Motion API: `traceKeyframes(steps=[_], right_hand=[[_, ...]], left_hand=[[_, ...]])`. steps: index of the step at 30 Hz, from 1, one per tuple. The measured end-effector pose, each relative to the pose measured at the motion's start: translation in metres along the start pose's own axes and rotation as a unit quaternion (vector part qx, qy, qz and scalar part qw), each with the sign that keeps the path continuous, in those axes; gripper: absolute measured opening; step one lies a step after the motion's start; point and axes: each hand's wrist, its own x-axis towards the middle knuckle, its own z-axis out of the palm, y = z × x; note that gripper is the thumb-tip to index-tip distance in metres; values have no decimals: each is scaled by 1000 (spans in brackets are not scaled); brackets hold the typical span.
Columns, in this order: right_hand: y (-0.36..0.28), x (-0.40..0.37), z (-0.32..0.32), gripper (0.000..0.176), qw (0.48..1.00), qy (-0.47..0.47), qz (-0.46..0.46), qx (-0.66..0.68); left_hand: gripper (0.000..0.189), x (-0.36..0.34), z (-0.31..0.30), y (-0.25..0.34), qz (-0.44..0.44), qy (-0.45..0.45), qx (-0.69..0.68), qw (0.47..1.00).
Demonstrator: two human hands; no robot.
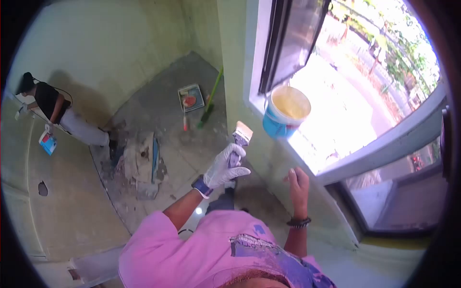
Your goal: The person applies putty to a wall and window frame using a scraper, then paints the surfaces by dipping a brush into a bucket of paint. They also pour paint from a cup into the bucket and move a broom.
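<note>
My left hand, in a thin white glove, is closed around the handle of a paintbrush. The brush points upward, its wide bristles pale with paint. To the right, my bare right hand is held up near the wall below the window, fingers curled in and nothing visible in them. A blue and white paint bucket with yellowish paint inside stands on the windowsill, beyond both hands and touching neither.
A window sash stands open behind the bucket. On the floor lie a paint tray, a green-handled broom and some flattened, stained sheeting. At far left, another person faces the wall, holding a small blue-and-red container.
</note>
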Motion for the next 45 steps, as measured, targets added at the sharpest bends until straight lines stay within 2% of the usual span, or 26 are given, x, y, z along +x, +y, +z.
traceKeyframes(steps=[1, 2, 4, 5, 6, 7, 9, 10, 11, 12, 13, 16, 17, 18, 20, 21, 24, 27, 31, 34, 37, 40, 41, 42, 44, 45], right_hand=[[-2, 15, 1, 21, 1000, 12, -3, 29], [-2, 24, 3, 21, 998, 26, 1, 57], [-7, 41, 5, 17, 997, 34, 0, 71], [-9, 53, 8, 16, 997, 29, -13, 64], [-9, 62, 10, 16, 998, 25, -23, 56], [-10, 72, 11, 15, 998, 28, -27, 43], [-7, 89, 15, 14, 998, 42, -26, 30], [-4, 93, 16, 13, 998, 53, -21, 28], [1, 95, 16, 12, 998, 67, -15, 18], [8, 96, 15, 11, 997, 79, -10, 6], [12, 92, 14, 11, 995, 99, 11, 31], [29, 76, 10, 14, 980, 154, 85, 89], [39, 69, 6, 15, 975, 169, 107, 98], [47, 65, 2, 17, 969, 181, 129, 106], [69, 55, -4, 16, 961, 196, 172, 86], [74, 53, -7, 16, 959, 198, 184, 82], [82, 52, -14, 16, 952, 189, 225, 80], [88, 58, -21, 17, 951, 171, 246, 72], [94, 69, -26, 17, 954, 148, 253, 68], [94, 77, -31, 18, 951, 141, 261, 84], [96, 83, -37, 18, 956, 125, 257, 70], [100, 86, -45, 18, 955, 125, 259, 72], [105, 85, -47, 19, 955, 126, 257, 70], [106, 84, -48, 19, 955, 124, 262, 72], [110, 84, -51, 19, 952, 120, 270, 74], [112, 83, -52, 20, 952, 117, 273, 78]], left_hand=[[30, 15, -3, 5, 58, 40, 66, 995], [21, 27, -4, 21, 80, 64, 33, 994], [12, 70, -16, 7, 193, 121, 47, 973], [19, 83, -23, 28, 162, 130, 38, 977], [31, 96, -31, 33, 131, 99, -19, 986], [35, 109, -33, 54, 171, 92, 22, 981], [32, 140, -44, 74, 212, 46, 111, 970], [33, 160, -48, 75, 219, -11, 86, 972], [32, 175, -46, 84, 227, -16, 111, 967], [32, 194, -48, 86, 236, -61, 137, 960], [28, 217, -49, 86, 302, -83, 187, 931], [27, 276, -27, 82, 250, -249, 223, 909], [28, 290, -17, 76, 272, -267, 265, 886], [28, 308, -12, 68, 217, -312, 277, 883], [28, 332, 10, 54, 169, -336, 345, 860], [28, 351, 19, 34, 184, -365, 334, 850], [30, 387, 44, -2, 195, -425, 418, 779], [32, 406, 61, -26, 156, -451, 425, 769], [35, 423, 68, -52, 163, -465, 416, 764], [35, 425, 73, -65, 137, -467, 466, 739], [33, 426, 70, -61, 121, -467, 440, 757], [32, 427, 60, -40, 205, -421, 423, 775], [32, 420, 60, -16, 133, -421, 407, 800], [29, 418, 57, -3, 124, -416, 413, 800], [27, 408, 52, -8, 103, -385, 353, 846], [26, 406, 51, -19, 119, -392, 373, 832]])
